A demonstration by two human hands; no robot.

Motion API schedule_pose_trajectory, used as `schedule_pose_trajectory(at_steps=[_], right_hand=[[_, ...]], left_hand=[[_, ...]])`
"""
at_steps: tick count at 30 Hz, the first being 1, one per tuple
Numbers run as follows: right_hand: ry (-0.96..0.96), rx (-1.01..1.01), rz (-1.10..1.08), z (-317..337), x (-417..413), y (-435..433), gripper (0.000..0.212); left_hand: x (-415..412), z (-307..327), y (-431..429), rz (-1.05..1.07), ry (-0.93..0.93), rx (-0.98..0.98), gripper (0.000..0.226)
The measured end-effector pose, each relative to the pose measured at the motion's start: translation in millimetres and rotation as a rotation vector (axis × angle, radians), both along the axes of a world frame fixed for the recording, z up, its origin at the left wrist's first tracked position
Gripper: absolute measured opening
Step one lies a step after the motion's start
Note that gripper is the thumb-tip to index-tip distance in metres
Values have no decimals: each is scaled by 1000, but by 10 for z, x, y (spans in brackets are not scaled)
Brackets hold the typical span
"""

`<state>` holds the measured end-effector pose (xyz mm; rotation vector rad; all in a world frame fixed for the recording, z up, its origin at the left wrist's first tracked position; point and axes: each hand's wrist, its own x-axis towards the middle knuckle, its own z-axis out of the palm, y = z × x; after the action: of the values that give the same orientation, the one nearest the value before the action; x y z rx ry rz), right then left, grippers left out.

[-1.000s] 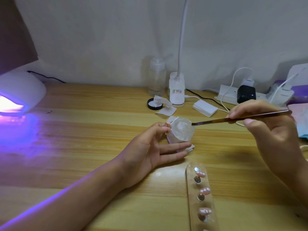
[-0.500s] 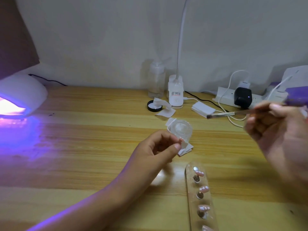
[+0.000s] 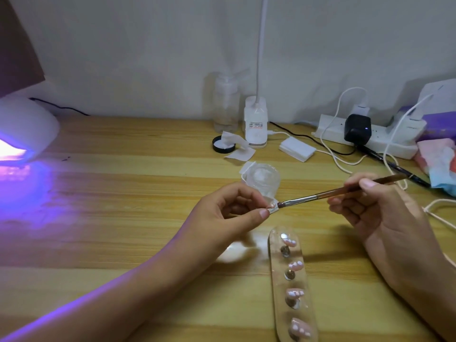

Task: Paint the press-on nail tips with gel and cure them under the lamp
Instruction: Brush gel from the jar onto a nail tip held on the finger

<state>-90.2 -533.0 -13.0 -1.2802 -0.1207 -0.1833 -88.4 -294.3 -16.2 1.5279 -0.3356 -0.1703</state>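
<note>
Left hand [image 3: 229,213] pinches white wipe [image 3: 272,209]; right hand [image 3: 377,213] grips brush [image 3: 328,193], bristles touching wipe, just beside clear jar [image 3: 265,178].

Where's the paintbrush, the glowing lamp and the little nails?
paintbrush [image 3: 313,196]: head view, on its shaft between the bristles and the hand.
glowing lamp [image 3: 24,124]: head view, on its white dome.
little nails [image 3: 295,293]: head view, on the third nail from the far end.

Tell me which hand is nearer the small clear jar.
Left. The left hand sits just in front of the clear jar, pinching a white wipe; the right hand, holding the brush, is off to the jar's right.
</note>
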Motion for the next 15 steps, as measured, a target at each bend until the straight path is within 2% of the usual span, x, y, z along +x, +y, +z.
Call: schedule_pose_trajectory(at_steps=[7,15], right_hand=[[23,-5,-14,34,-8,41,41],[17,-28,-36,67,-30,91,19]], left_hand=[[-14,30,-5,1,1,4,13],[-24,60,-9,5,2,25,16]])
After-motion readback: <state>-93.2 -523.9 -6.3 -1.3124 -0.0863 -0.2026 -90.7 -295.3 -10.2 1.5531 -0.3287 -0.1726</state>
